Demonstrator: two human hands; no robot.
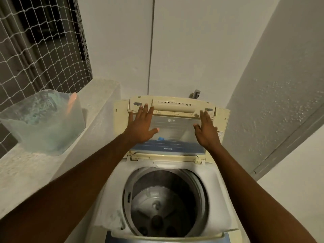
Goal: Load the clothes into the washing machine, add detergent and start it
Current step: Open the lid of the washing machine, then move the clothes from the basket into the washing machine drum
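A top-loading washing machine [215, 174] stands below me with its folding lid [173, 127] raised and folded back against the rear. Its steel drum [163, 202] is open to view and holds no clothes. My left hand [142, 125] lies flat on the left part of the lid, fingers spread. My right hand [206, 130] lies flat on the lid's right part, fingers spread too. Neither hand holds anything. No clothes are in view. A translucent tub [43, 123] with blue-green powder and an orange scoop sits on the ledge to the left.
A concrete ledge [98, 109] runs along the left, with a netted window [40, 42] above it. A metal tap [196, 93] sticks out of the wall behind the machine. White walls close in at the back and right.
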